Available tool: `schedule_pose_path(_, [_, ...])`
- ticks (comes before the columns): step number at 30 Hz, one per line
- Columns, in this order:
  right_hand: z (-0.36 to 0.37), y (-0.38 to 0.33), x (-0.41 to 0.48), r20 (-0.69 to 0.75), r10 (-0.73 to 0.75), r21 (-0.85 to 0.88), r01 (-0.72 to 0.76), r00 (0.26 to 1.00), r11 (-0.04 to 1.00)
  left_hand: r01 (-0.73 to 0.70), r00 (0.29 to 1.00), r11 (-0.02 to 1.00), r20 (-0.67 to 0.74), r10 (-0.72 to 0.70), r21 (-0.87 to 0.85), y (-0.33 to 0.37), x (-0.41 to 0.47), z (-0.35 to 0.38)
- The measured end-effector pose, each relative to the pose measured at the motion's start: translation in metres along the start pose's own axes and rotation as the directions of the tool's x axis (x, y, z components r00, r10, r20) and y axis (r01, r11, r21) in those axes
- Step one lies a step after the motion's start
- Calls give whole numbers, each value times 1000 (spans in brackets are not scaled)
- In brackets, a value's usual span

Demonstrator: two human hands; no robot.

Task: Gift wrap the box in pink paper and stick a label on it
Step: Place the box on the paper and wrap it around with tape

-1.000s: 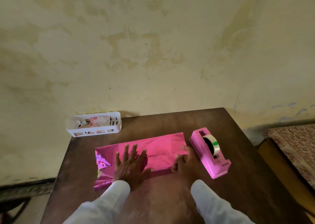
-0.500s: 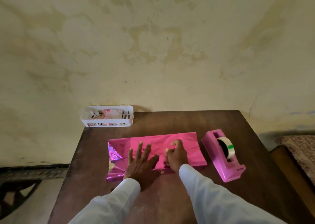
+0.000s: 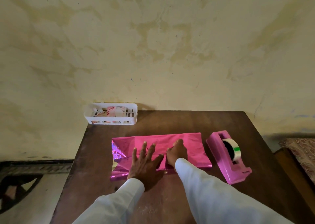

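Mid-wrap on a dark tabletop (image 3: 170, 121): pinning down pink paper (image 3: 158, 139) with the left hand (image 3: 144, 165), fingers (image 3: 143, 148) spread wide and flat across the top seam. Working the same seam with the right hand (image 3: 177, 153), fingers (image 3: 178, 142) curled over the overlap; impossible to tell whether pinching the sheet or merely pressing it. No sight of the box itself, presumably buried under the paper at the middle of the tabletop, beneath both hands. By the look of it, somewhere short of halfway: long edges brought together over the top, yet no tape visible on the join. Loose, unfolded foil at the left end, flashing a holographic underside; right end hard to read. Apparently yet to be used: a pink tape dispenser (image 3: 228, 157) just right of the paper, and patterned cards (image 3: 116, 111) in a white basket (image 3: 89, 115) at the far left corner, the likely source of the label.
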State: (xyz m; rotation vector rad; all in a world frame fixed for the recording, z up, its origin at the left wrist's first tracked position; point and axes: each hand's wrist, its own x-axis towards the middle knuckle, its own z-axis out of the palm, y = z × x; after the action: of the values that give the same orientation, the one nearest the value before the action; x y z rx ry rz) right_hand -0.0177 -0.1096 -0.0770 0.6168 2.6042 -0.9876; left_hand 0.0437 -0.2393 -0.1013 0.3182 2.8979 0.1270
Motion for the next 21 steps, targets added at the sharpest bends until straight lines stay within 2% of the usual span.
schedule_pose_path(9, [3,-11,1,0,43,-186,-42,999,982,6,1000,999,-5,-6,-38,-1,-1,3])
schedule_pose_path(21, [-1,-14,3,-4,43,-266,-43,999,963,11,1000,1000,-3,-11,-27,-5,0,8])
